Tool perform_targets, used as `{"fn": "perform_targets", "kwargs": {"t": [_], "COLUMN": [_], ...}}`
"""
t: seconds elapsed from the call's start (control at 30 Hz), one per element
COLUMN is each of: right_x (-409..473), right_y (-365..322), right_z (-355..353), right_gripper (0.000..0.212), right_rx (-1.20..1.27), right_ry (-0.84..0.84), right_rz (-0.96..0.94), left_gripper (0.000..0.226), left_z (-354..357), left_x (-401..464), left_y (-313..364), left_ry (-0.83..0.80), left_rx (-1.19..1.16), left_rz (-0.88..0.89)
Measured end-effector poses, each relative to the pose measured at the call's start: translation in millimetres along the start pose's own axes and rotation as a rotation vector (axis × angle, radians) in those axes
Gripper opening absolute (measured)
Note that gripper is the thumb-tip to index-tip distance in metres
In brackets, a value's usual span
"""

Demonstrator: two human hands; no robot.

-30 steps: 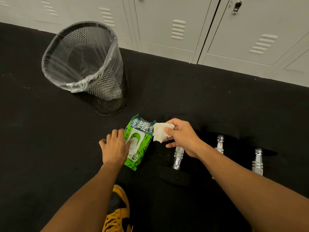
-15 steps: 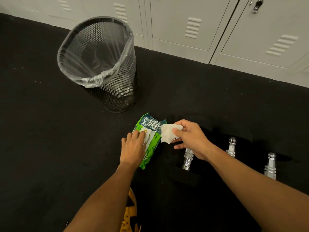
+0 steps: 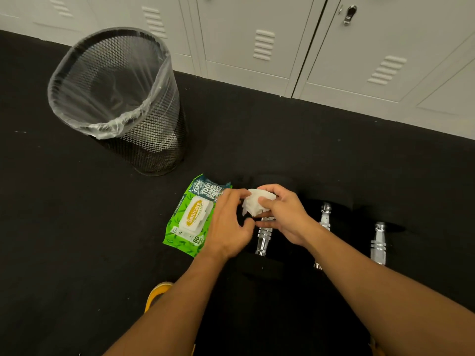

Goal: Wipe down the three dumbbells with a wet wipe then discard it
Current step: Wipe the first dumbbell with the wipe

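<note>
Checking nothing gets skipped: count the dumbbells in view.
3, side by side on the black floor: left dumbbell beneath the hands, middle dumbbell, right dumbbell. Their dark ends barely show.

A black floor [image 3: 64, 227] carries everything, running back to the foot of pale lockers [image 3: 257, 47]. On it stand a black mesh bin [image 3: 144, 140] lined with clear plastic and, near it, a flat green wipes pack [image 3: 187, 222] with its lid shut. Right of the pack lie three dumbbells [image 3: 263, 237] side by side, chrome handles showing, black ends hard to tell from the floor.
</note>
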State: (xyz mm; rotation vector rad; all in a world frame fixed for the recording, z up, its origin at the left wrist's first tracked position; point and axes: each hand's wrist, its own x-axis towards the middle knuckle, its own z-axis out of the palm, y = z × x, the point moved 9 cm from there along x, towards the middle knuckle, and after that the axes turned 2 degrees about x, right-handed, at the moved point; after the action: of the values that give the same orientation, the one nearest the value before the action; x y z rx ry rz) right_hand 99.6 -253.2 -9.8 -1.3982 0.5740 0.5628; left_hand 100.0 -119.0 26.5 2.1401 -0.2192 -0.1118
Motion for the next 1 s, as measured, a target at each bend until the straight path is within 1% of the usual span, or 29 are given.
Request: {"fn": "perform_targets", "kwargs": {"t": [0.07, 0.13, 0.27, 0.37, 0.43, 0.57, 0.63, 0.73, 0.87, 0.93, 1.0], "right_x": [-2, -4, -8, -13, -14, -15, -14, -12, -9, -8, -6], "right_y": [-2, -2, 2, 4, 4, 6, 6, 4, 3, 5, 7], "right_z": [-8, -13, -17, -20, -23, -28, -28, -29, -30, -33, -34], "right_gripper": [0.022, 0.022, 0.027, 0.033, 0.034, 0.033, 0.032, 0.034, 0.037, 0.039, 0.039], "right_rx": [0.015, 0.022, 0.024, 0.010, -0.011, -0.019, -0.027, -0.049, -0.016, 0.028, 0.074], "right_ry": [0.012, 0.007, -0.053, -0.109, -0.113, -0.113, -0.120, -0.112, -0.098, -0.075, -0.056], "right_rz": [0.004, 0.013, 0.061, 0.082, 0.076, 0.057, 0.039, 0.008, 0.007, 0.012, 0.020], "left_gripper": [0.047, 0.040, 0.018, 0.010, 0.009, 0.008, 0.007, 0.007, 0.009, 0.014, 0.018], "left_z": [6, 12, 21, 21, 21, 22, 20, 23, 33, 35, 37], "left_x": [-1, -1, 3, 6, 7, 8, 8, 4, -3, -5, -6], "left_y": [12, 17, 16, 17, 13, -7, -14, -17, -18, -17, -16], "left_ry": [-0.038, -0.067, -0.085, -0.078, -0.067, -0.057, -0.036, -0.035, -0.093, -0.112, -0.113], "left_rx": [0.038, 0.070, 0.095, 0.072, 0.023, -0.186, -0.261, -0.396, -0.589, -0.637, -0.617], "left_rz": [0.065, 0.091, 0.075, 0.036, -0.026, -0.257, -0.339, -0.430, -0.543, -0.567, -0.556]}}
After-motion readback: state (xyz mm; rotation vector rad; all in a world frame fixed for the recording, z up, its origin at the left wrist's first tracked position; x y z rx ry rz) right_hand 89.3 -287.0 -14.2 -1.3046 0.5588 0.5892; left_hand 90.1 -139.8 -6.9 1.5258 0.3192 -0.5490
